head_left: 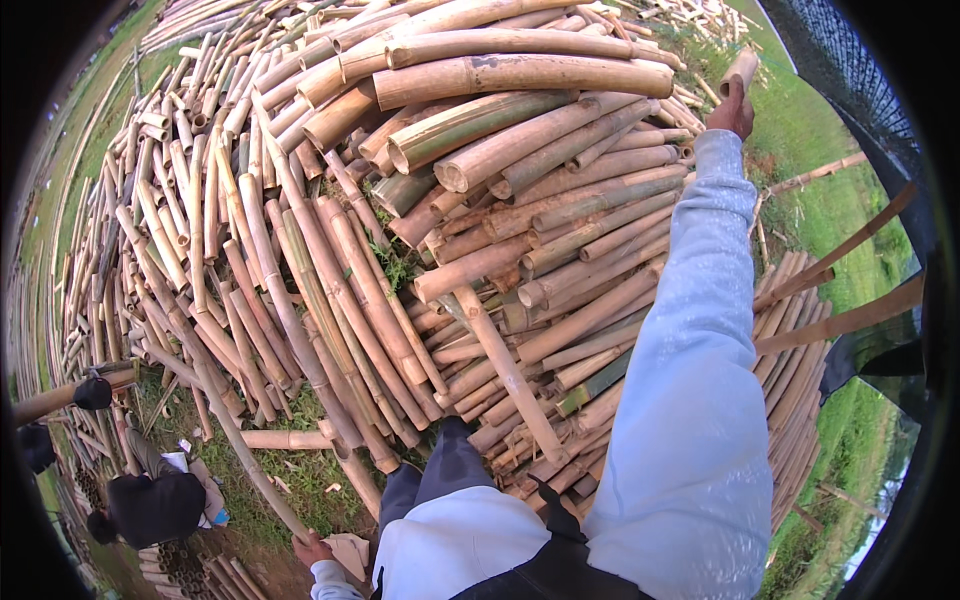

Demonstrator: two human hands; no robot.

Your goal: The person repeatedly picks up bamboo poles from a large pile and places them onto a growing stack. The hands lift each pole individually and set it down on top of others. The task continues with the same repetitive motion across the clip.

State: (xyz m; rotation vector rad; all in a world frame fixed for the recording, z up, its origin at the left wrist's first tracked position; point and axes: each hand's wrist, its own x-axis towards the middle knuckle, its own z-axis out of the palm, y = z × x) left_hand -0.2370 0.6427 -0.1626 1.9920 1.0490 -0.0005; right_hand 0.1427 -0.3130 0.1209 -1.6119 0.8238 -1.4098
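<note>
My right hand (735, 112), at the end of an outstretched arm, is closed round the near end of a bamboo piece (740, 72) at the far right of the pile. Low on the left, my left hand (313, 550) is closed at the near end of a long thin bamboo pole (252, 463). That pole slants up and away to the left, across the cut lengths. Between my arms lies a large heap of cut bamboo (590, 215), its thick hollow lengths stacked crosswise. One short length (510, 375) leans across the stack in front of me.
More bamboo (190, 180) spreads over the ground on the left. A person in dark clothing (155, 505) is low at the left. Slanting poles (850, 315) and dark netting (840, 70) stand at the right, beside grass (860, 440).
</note>
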